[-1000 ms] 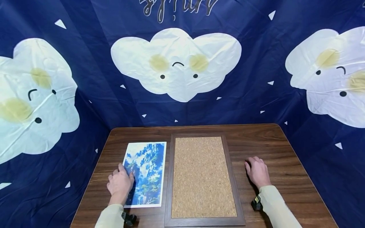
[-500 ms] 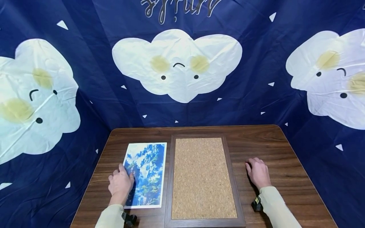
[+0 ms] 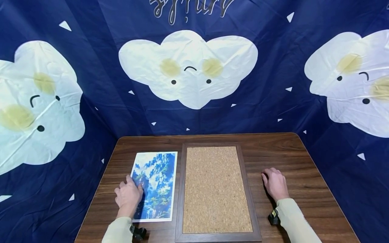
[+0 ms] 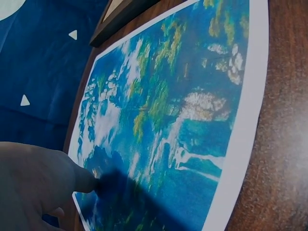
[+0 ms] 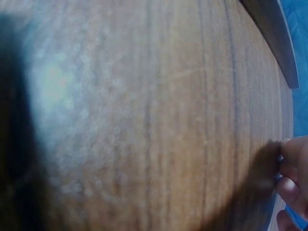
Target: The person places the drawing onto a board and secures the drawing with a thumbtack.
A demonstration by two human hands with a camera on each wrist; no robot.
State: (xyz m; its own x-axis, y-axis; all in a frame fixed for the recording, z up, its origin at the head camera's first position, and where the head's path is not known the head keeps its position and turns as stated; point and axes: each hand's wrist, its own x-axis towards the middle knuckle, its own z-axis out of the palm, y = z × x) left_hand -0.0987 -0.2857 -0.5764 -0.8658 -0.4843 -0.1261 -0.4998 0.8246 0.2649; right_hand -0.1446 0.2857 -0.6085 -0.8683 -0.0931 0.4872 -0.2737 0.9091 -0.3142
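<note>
A printed landscape picture [image 3: 161,185] with a white border, showing blue mountains, clouds and green trees, lies flat on the left of the table. My left hand [image 3: 129,195] rests over its left edge, thumb on the print and the other fingers spread toward the table. In the left wrist view the thumb [image 4: 84,180] touches the picture's surface. To the right of the picture lies a cork board [image 3: 215,189] in a dark wooden frame. Farther right, my right hand [image 3: 276,185] rests on the tabletop with loosely curled fingers and holds nothing.
The brown wood-grain table [image 3: 291,152] has rounded far corners. A dark blue cloth [image 3: 279,74] with white clouds surrounds it at the back and sides. Small black cameras sit at both wrists, and the board's frame [image 5: 276,33] shows at the right wrist view's upper edge.
</note>
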